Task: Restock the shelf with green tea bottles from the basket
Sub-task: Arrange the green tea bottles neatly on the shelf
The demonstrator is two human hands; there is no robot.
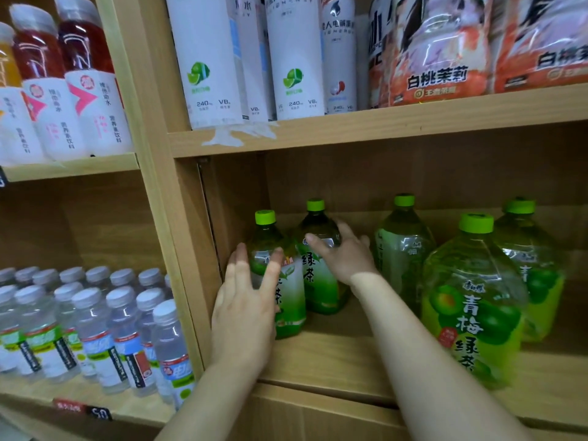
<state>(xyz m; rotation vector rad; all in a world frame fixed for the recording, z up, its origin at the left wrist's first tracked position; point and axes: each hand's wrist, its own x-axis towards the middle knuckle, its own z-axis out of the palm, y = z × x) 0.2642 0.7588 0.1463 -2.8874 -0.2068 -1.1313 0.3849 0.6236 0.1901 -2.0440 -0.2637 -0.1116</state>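
Two green tea bottles with light green caps stand at the left end of the lower wooden shelf (pixel 334 351). The front bottle (pixel 291 300) sits between the thumb and the straight, spread fingers of my left hand (pixel 245 303), which lies loosely against it. The rear bottle (pixel 318 281) stands just behind and to the right. My right hand (pixel 345 257) holds its shoulder, thumb in front and fingers around the right side. The basket is out of view.
Three large green bottles (pixel 471 297) fill the right of the same shelf. A wooden upright (pixel 191 249) borders the bay on the left, with small water bottles (pixel 95 326) beyond it. White and orange drinks stand on the shelf above (pixel 350 128).
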